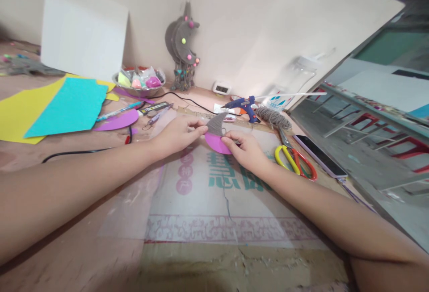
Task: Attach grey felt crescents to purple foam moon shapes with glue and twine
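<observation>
Between my hands is a purple paper piece (216,143), its upper part covered in rows of grey yarn (217,123). My left hand (179,135) pinches its left edge between thumb and fingers. On the other side, my right hand (246,149) is closed on the right edge, near a small loop of yarn. A strand of yarn (228,205) trails down over the printed plastic sheet (197,202) below. Whether my right fingers also grip that strand, I cannot tell.
To the right lie scissors (296,163), a phone (320,155) and a grey yarn bundle (273,118). A blue glue gun (246,106) rests behind my hands. Turquoise foam sheet (69,109) and a metal bowl (139,89) are at left. A decorated moon (182,42) leans against the wall.
</observation>
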The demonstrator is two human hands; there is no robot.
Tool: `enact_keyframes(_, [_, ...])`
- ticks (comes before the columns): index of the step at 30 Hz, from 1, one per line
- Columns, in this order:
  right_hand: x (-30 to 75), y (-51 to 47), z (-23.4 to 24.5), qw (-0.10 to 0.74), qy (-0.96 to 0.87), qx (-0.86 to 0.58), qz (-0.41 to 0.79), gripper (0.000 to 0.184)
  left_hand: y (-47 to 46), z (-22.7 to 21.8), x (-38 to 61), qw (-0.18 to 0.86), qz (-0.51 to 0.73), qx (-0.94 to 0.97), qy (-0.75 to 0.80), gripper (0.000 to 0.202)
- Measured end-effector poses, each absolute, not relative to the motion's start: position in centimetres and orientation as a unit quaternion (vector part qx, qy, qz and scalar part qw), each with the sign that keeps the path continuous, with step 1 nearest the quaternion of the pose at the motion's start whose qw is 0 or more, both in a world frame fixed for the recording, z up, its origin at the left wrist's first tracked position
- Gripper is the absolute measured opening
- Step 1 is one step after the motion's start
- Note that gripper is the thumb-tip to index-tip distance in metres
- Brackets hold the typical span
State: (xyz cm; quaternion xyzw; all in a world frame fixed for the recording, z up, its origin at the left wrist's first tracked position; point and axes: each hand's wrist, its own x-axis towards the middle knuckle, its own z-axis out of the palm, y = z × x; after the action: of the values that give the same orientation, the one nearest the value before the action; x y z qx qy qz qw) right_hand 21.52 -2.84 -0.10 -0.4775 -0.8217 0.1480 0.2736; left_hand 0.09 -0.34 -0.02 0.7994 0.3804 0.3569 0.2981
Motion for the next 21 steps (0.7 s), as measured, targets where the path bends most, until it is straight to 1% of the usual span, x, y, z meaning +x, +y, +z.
enact_keyframes(4, [21.46, -2.91, -0.02, 0.273, -0.822, -0.477, 0.146, 0.027, -0.1, -0.23, 0.04, 0.293, 0.357, 0.808, 0.366, 0.03])
enact_keyframes(9, [21.54, -2.87, -0.1, 0.272, -0.82, -0.481, 0.147, 0.028, 0.07, -0.37, -0.05, 0.291, 0.36, 0.817, 0.344, 0.037])
enact_keyframes(16, [21.56, -2.82, -0.21, 0.269, -0.823, -0.477, 0.149, 0.027, -0.38, -0.02, 0.18, 0.318, 0.343, 0.797, 0.383, 0.025])
enact_keyframes(21, [21.67, -2.63, -0.25, 0.266, -0.832, -0.466, 0.14, 0.027, 0.0, -0.34, 0.18, 0.328, 0.34, 0.802, 0.364, 0.03])
